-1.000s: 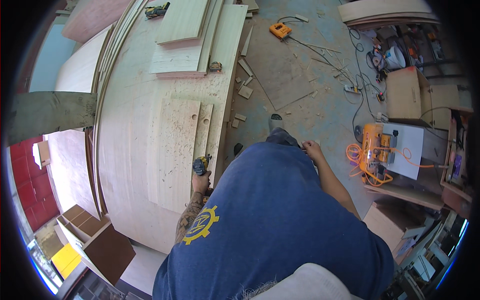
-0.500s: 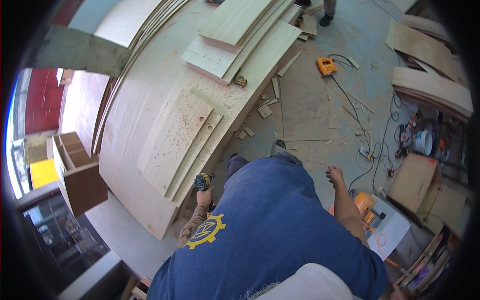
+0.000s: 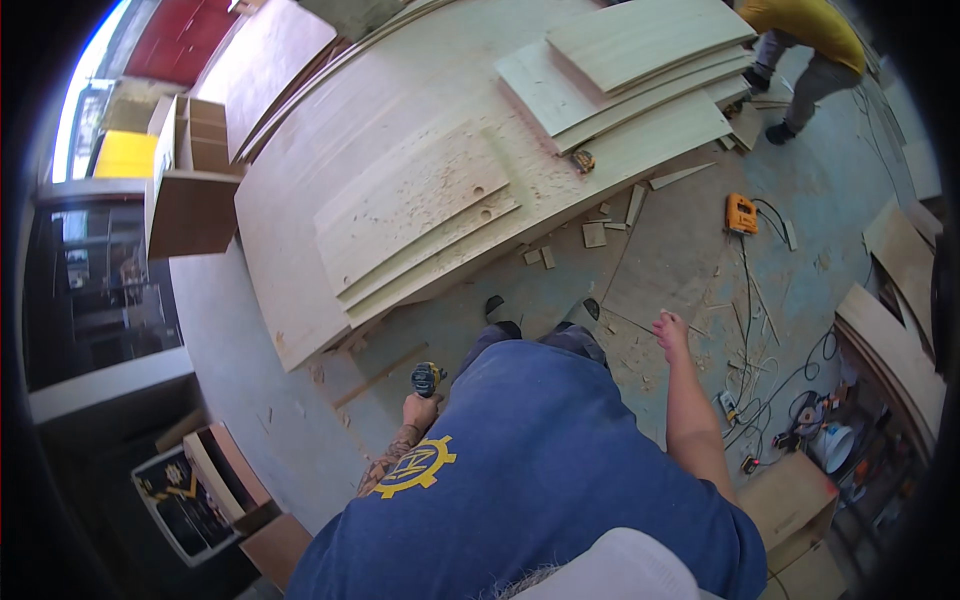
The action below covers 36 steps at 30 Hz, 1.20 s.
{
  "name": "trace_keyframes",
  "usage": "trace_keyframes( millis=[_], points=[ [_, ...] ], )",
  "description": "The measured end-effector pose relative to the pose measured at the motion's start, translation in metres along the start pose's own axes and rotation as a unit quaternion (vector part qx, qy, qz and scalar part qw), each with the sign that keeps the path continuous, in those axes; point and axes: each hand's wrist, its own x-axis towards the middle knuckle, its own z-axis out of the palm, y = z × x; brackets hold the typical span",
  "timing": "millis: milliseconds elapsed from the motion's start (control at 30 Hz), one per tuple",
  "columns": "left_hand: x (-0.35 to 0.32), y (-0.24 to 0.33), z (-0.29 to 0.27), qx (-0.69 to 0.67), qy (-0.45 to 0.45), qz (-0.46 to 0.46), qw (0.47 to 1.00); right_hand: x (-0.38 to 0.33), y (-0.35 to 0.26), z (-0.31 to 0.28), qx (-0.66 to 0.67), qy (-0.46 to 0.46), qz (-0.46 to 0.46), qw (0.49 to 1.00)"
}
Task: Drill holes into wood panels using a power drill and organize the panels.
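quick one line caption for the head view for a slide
Left hand grips a cordless drill, right hand empty, beside stacked plywood sheets.

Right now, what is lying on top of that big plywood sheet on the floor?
On the big plywood sheet lie a smaller drilled board on longer strips, a stack of pale boards and a small tape measure. Whatever lies beneath the sheet is covered.

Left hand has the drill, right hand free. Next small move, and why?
Probably step toward the stacked boards. The left hand grips the drill short of their near edge, the right hand hangs empty, and wood scraps lie beside the feet.
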Motion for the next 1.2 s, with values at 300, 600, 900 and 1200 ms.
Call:
trace_keyframes(
  millis=[300, 600, 900, 1200],
  points=[
    [0.043, -0.142, 0.032, -0.119, -0.029, 0.067, 0.990, -0.063, 0.010, 0.078, -0.099, -0.057, -0.020, 0.993],
    [0.073, -0.218, 0.008, -0.158, -0.001, -0.060, 0.986, -0.133, 0.090, 0.130, -0.129, 0.030, 0.031, 0.991],
    [0.120, -0.310, -0.005, -0.309, -0.033, -0.098, 0.945, -0.196, 0.087, 0.276, -0.386, -0.122, -0.102, 0.909],
    [0.128, -0.342, -0.011, -0.451, 0.010, -0.203, 0.869, -0.188, 0.019, 0.351, -0.325, -0.113, -0.094, 0.934]
  ],
)
